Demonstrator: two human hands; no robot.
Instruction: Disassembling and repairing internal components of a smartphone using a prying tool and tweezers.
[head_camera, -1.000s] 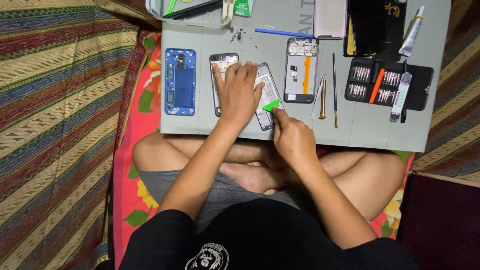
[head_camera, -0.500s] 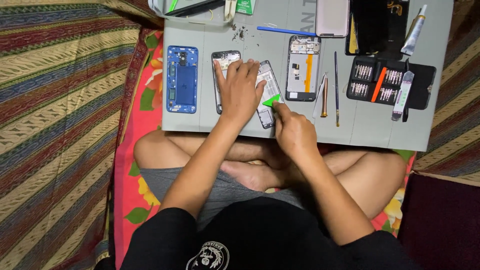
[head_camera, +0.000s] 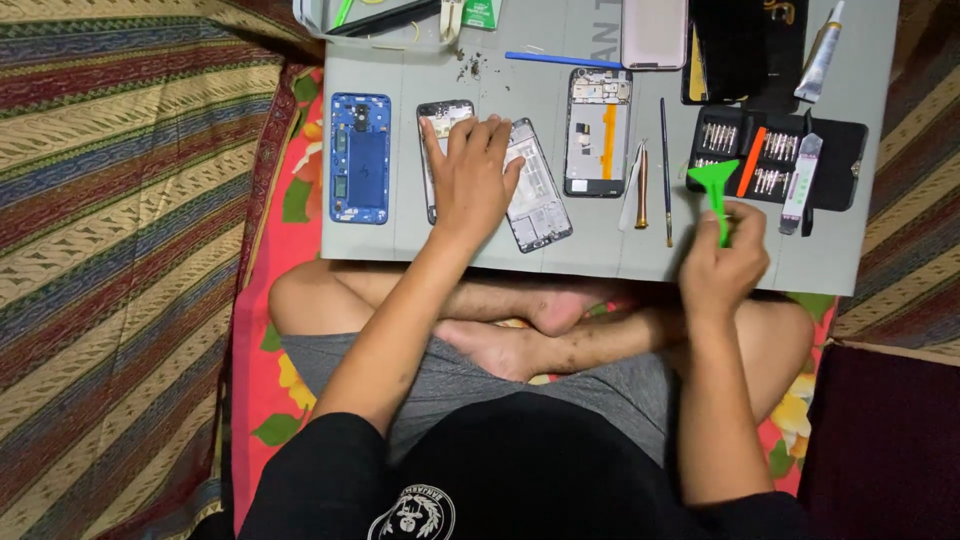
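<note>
Left hand (head_camera: 470, 180) lies flat, fingers spread, pinning the opened grey phone frame (head_camera: 535, 185) on the grey work mat (head_camera: 600, 240). Right hand (head_camera: 722, 265) fingers are closed round a green plastic pry tool (head_camera: 716, 185), held up near the black screwdriver bit case (head_camera: 775, 160), well apart from the phone. Prying step seems paused; next move calls for a fine, steady placement of the tool.

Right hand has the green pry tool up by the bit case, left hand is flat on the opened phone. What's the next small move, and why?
Probably set the green pry tool down on the grey mat beside the bit case. The right hand holds it away from the opened phone, which the left hand presses flat.
</note>
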